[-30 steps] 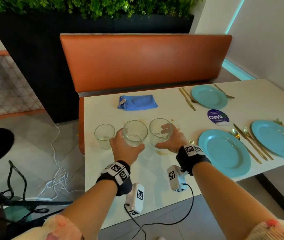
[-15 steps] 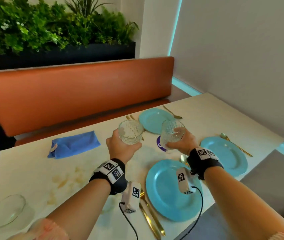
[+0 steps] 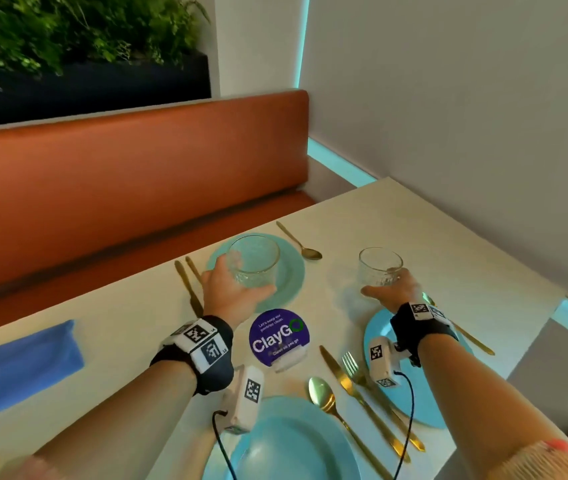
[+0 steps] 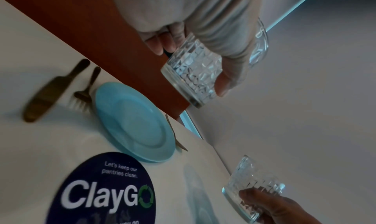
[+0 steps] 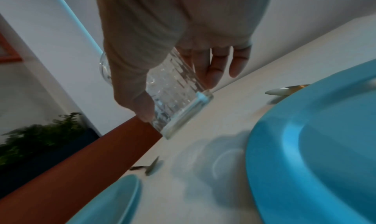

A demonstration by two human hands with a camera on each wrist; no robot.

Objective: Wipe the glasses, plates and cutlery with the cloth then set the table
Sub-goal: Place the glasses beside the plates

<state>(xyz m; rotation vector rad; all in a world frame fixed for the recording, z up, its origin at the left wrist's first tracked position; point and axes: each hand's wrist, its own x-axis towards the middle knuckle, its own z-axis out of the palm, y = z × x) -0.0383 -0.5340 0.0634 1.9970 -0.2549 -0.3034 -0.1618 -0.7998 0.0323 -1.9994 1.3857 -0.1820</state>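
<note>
My left hand [image 3: 230, 289] grips a cut-glass tumbler [image 3: 254, 261] in the air above the far blue plate [image 3: 291, 271]; the left wrist view shows the fingers curled round this tumbler [image 4: 195, 71]. My right hand [image 3: 391, 289] holds a second tumbler [image 3: 379, 266] just above the table beyond the right blue plate [image 3: 379, 334], and the right wrist view shows this glass [image 5: 173, 95] tilted and off the surface. A third blue plate [image 3: 296, 445] lies nearest me. Gold knife [image 3: 355, 386], fork [image 3: 352, 365] and spoon [image 3: 320, 393] lie between the near plates. The blue cloth [image 3: 19, 365] lies folded at the left.
A round purple ClayGo sign [image 3: 279, 336] stands mid-table between my wrists. A gold spoon [image 3: 301, 244] lies right of the far plate, a knife [image 3: 189, 289] on its left. An orange bench back [image 3: 120, 181] runs along the far side; a grey wall [image 3: 466, 116] borders the right.
Both hands have lifted a tumbler each from the row at the left and carried them right and away from me, the left to over the far plate, the right beyond the right plate.
</note>
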